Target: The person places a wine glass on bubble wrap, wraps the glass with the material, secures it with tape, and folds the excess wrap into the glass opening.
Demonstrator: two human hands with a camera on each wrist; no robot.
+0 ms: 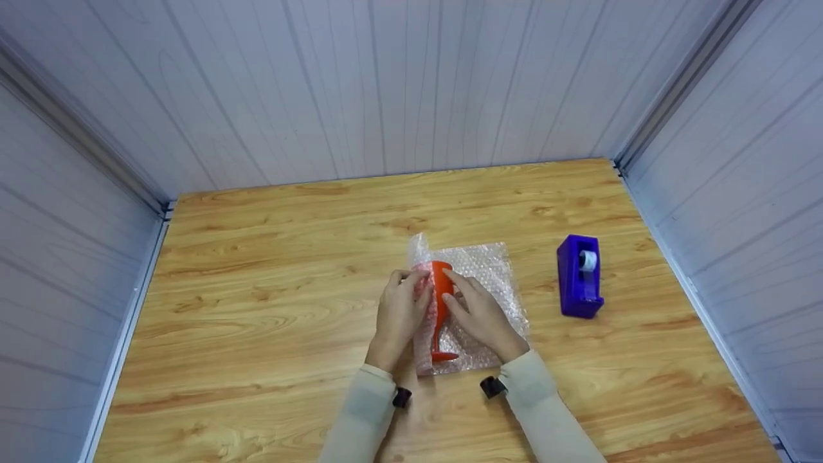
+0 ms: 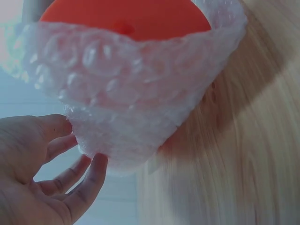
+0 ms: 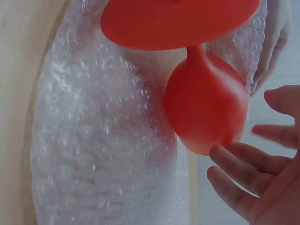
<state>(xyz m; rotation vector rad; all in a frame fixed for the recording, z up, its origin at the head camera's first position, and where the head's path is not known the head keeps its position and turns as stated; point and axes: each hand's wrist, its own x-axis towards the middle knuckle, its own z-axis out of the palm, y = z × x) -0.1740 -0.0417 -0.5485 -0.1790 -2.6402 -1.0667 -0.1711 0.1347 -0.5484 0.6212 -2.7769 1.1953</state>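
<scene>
An orange-red goblet [image 1: 442, 289] lies on a sheet of bubble wrap [image 1: 492, 267], its round foot [image 3: 180, 23] toward the person. One side of the sheet is folded up over the goblet's left side. My left hand [image 1: 398, 308] holds this raised flap [image 2: 117, 84] against the bowl, fingers bent and fingertips on the plastic. From the other side, my right hand [image 1: 479, 315] touches the bare bowl [image 3: 208, 108] with its fingertips. In the right wrist view, those fingers are loosely extended and the thumb stands apart from the bowl.
A purple tape dispenser [image 1: 578, 276] with a white roll stands to the right of the bubble wrap. The wood-patterned table [image 1: 276, 308] is bounded by pale panel walls [image 1: 398, 90] at the back and both sides.
</scene>
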